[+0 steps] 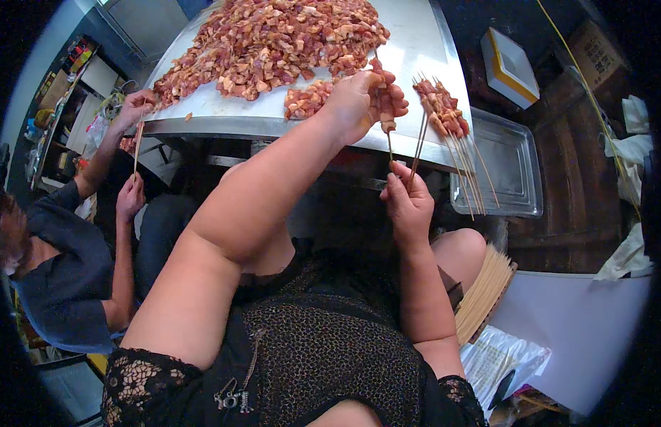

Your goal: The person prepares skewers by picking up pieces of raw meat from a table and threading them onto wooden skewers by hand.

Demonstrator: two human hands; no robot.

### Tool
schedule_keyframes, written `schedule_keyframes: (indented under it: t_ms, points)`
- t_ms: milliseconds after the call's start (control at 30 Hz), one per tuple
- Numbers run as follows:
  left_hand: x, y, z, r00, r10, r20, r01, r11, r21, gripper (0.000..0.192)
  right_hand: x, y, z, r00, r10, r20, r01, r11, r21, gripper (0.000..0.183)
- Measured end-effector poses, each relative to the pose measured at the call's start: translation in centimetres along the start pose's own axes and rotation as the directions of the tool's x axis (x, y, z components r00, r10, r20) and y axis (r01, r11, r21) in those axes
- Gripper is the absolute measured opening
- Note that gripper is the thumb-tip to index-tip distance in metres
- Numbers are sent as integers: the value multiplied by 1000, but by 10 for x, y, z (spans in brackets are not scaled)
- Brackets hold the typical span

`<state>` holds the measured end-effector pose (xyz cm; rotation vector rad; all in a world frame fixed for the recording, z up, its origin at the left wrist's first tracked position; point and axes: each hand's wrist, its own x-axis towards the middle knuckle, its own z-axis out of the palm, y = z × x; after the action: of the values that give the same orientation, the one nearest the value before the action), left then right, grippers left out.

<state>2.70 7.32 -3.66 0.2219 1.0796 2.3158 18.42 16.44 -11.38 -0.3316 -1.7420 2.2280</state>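
Observation:
My left hand (359, 104) is wrapped around raw meat pieces (387, 118) threaded on a thin skewer (390, 147). Below it, my right hand (410, 205) pinches the lower end of that skewer and also holds a few bare sticks (420, 141) that slant upward. Both hands are at the front edge of a metal-topped table (415, 32). A large heap of cut raw meat (287, 48) covers much of the top, with a smaller clump (309, 99) near my left wrist. Several loaded meat skewers (442, 109) lie to the right, their sticks overhanging the edge.
At left, a seated co-worker's hands (132, 195) hold a skewer (139, 144) by the table corner. A clear plastic tray (509, 171) and a white foam box (514, 69) stand to the right. Many bare bamboo sticks (482, 293) sit beside my right knee, near a plastic bag (503, 352).

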Motion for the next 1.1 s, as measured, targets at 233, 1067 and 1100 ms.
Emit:
schedule_keyframes:
  t_ms: [233,1067,1100]
  points:
    - [2,-2,-2,996,-15,93,25,993,-112,14,-3,-7,3,997,52,58,-53,998,24,26]
    - [31,63,-64,969,221,110,2,-452,892,28,15,2,-17,1000,0,-8,0,997,82,20]
    - [35,62,-66,969,220,110,2,-453,892,28,16,3,-15,1000,-11,3,11,996,84,20]
